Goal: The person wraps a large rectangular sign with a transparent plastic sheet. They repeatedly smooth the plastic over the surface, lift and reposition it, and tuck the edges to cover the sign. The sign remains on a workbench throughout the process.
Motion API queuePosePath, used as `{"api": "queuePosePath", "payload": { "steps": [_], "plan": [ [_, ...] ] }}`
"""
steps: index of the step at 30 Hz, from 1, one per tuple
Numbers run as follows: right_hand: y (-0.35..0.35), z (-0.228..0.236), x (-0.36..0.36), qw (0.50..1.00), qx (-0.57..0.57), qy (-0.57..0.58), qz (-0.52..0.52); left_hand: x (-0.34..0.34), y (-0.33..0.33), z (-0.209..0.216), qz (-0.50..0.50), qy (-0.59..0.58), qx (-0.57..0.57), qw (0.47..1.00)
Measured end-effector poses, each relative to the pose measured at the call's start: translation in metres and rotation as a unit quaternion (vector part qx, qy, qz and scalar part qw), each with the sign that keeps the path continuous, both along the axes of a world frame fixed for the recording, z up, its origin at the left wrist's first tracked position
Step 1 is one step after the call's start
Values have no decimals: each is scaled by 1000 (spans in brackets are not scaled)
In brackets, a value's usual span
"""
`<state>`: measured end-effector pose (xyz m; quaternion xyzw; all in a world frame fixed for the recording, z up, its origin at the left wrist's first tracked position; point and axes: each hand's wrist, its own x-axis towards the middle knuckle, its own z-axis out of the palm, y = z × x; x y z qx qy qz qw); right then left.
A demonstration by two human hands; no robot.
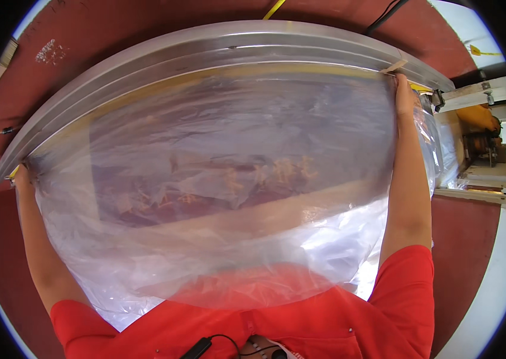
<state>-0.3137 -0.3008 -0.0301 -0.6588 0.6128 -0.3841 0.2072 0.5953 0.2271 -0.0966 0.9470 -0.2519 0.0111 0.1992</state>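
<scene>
A wide sheet of clear plastic film (235,173) stretches between my two hands and hangs down in front of my chest, wrinkled and shiny lower down. Its far edge lies along a long grey metal bar (229,45), which curves across the upper part of the picture. My left hand (22,178) closes on the film's left corner at the bar's left end; its fingertips are mostly hidden. On the other side, my right hand (405,93) is closed on the film's right corner, right up against the bar. Both arms reach forward.
Behind the bar is a dark red surface (85,36). A pale arm or bracket (477,96) joins the bar's right end. Beyond it, an opening (486,143) shows machinery. A dark cable (387,15) and a yellow strip (274,9) run above the bar.
</scene>
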Motion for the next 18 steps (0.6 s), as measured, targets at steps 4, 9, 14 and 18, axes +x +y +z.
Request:
{"api": "queuePosePath", "payload": {
  "steps": [4, 9, 14, 18],
  "plan": [
    [13, 13, -1, 999, 45, -9, 20, -33, -33, 9, 24, 136, -122, 983],
    [55, 31, 36, 990, 84, 14, 111, -72, 0, 72, -29, 47, -156, 986],
    [119, 20, 84, 945, 150, -160, 241, -132, 71, 102, 121, -180, 357, 908],
    [127, 15, 98, 922, 145, -225, 280, -201, -35, 116, -151, -130, 279, 939]
  ]
}}
